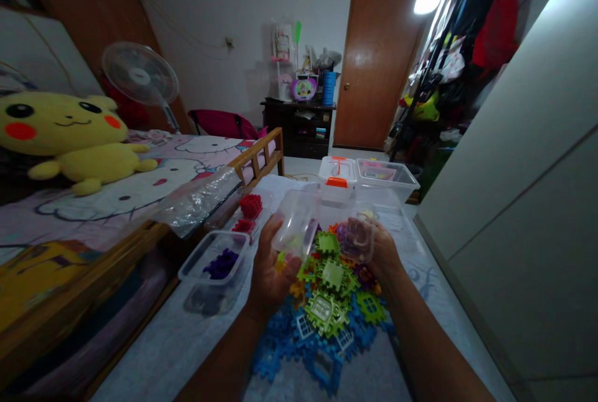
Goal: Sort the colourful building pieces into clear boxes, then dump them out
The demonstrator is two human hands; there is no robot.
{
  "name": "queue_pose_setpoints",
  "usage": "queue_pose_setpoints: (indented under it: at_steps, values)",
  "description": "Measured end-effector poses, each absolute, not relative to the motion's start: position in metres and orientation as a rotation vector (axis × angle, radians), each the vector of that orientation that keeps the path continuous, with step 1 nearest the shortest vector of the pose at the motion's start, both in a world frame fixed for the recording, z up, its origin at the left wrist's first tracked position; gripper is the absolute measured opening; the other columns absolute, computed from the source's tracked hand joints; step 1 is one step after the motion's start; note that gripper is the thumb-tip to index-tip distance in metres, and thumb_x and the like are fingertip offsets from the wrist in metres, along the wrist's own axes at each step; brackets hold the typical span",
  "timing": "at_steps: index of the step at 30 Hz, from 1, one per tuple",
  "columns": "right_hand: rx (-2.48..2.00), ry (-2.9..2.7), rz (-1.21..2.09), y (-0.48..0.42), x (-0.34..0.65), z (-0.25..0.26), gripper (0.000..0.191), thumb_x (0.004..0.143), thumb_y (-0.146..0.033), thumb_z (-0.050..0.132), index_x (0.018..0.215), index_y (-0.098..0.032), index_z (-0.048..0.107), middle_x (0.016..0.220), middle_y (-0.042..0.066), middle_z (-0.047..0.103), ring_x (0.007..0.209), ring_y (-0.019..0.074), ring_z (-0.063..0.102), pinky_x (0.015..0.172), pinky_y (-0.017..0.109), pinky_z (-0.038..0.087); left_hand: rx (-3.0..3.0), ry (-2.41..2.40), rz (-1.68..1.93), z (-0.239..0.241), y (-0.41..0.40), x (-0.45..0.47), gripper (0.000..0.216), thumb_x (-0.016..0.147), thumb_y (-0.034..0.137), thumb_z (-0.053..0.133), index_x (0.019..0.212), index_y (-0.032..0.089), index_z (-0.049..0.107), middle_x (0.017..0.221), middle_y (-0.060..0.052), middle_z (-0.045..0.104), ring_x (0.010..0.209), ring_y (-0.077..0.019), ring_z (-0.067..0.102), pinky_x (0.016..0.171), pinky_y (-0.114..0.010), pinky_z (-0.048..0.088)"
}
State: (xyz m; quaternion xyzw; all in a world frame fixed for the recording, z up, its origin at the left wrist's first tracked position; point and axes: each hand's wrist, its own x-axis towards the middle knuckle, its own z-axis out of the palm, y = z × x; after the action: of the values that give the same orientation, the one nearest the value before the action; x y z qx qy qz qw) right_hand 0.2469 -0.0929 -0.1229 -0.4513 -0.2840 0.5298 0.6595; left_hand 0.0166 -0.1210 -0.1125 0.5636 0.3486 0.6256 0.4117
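Observation:
My left hand point(270, 268) is wrapped round a clear plastic container point(295, 225), held tilted above a pile of interlocking toy tiles point(329, 302) in green, blue, orange and purple. My right hand point(383, 249) grips a second clear container point(357, 239) at the pile's right side, with purple pieces showing through it. Both hands hover just over the tiles on a pale cloth surface point(187, 346).
A clear tub of purple pieces point(218, 263) and red pieces point(250, 205) lie left of my hands. Clear storage boxes, one with an orange latch point(337, 182), stand behind. A wooden bed frame point(116, 252) with a yellow plush toy point(70, 140) is left; a white panel point(523, 202) rises right.

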Motion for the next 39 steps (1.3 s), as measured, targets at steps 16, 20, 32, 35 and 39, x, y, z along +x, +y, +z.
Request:
queue_pose_setpoints:
  at_steps: [16, 20, 32, 35, 39]
  values:
    - [-0.956, -1.65, 0.054, -0.132, 0.205, -0.066, 0.024, 0.089, -0.011, 0.048, 0.095, -0.029, 0.063, 0.121, 0.004, 0.065, 0.123, 0.024, 0.053, 0.108, 0.052, 0.035, 0.655, 0.618, 1.158, -0.102, -0.107, 0.012, 0.064, 0.083, 0.052, 0.061, 0.138, 0.028, 0.038, 0.122, -0.015, 0.062, 0.106, -0.0305, 0.065, 0.077, -0.045, 0.059]
    - [-0.984, -1.719, -0.145, -0.132, 0.197, -0.071, 0.027, 0.091, -0.009, 0.045, 0.097, -0.027, 0.064, 0.121, 0.005, 0.064, 0.124, 0.0244, 0.053, 0.107, 0.055, 0.036, 0.714, 0.53, 1.119, -0.1, -0.112, 0.014, 0.063, 0.083, 0.053, 0.063, 0.137, 0.028, 0.041, 0.126, -0.014, 0.061, 0.112, -0.031, 0.062, 0.084, -0.045, 0.057]
    - [-1.107, -1.759, -0.27, -0.135, 0.178, -0.083, 0.031, 0.085, -0.006, 0.048, 0.103, -0.023, 0.065, 0.12, 0.01, 0.062, 0.118, 0.0281, 0.053, 0.102, 0.056, 0.037, 0.937, 0.461, 1.156, -0.109, -0.122, 0.029, 0.083, 0.07, 0.036, 0.08, 0.141, 0.027, 0.037, 0.134, -0.012, 0.057, 0.122, -0.0315, 0.055, 0.105, -0.045, 0.042]
    - [-1.05, -1.808, -0.115, -0.137, 0.183, -0.078, 0.038, 0.079, -0.009, 0.05, 0.111, -0.024, 0.064, 0.126, 0.01, 0.058, 0.122, 0.029, 0.049, 0.104, 0.055, 0.035, 0.903, 0.476, 1.195, -0.107, -0.119, 0.027, 0.075, 0.073, 0.029, 0.076, 0.139, 0.027, 0.04, 0.132, -0.011, 0.06, 0.119, -0.0303, 0.058, 0.103, -0.045, 0.044]
    - [-1.059, -1.526, 0.182, -0.132, 0.201, -0.073, 0.039, 0.083, -0.022, 0.05, 0.12, -0.024, 0.061, 0.129, 0.008, 0.056, 0.123, 0.0277, 0.049, 0.104, 0.05, 0.037, 0.833, 0.416, 1.234, -0.103, -0.115, 0.02, 0.068, 0.076, 0.025, 0.071, 0.139, 0.028, 0.044, 0.131, -0.009, 0.061, 0.122, -0.0303, 0.056, 0.103, -0.045, 0.046]
